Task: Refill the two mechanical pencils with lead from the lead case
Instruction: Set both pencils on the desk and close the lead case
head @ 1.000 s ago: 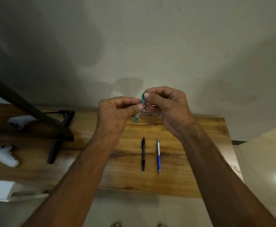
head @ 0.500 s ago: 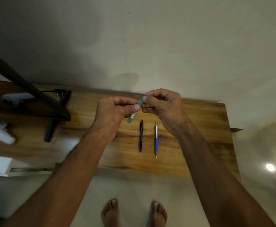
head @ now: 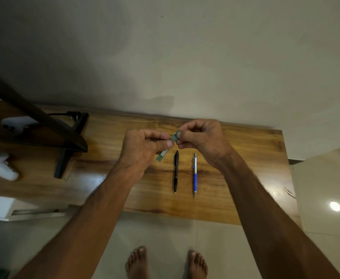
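Note:
My left hand grips a slim green lead case above the wooden table, its lower end sticking out below my fist. My right hand pinches the case's teal top end between thumb and forefinger. Two mechanical pencils lie side by side on the table just below my hands: a black pencil on the left and a blue and silver pencil on the right. No lead is visible.
A dark monitor stand with a cable stands at the left. A white controller lies at the far left edge. The wall runs along the table's back. My bare feet are on the tiled floor.
The view has tilted down, so the table and pencils sit higher and my feet show. Both hands keep the same hold on the lead case.

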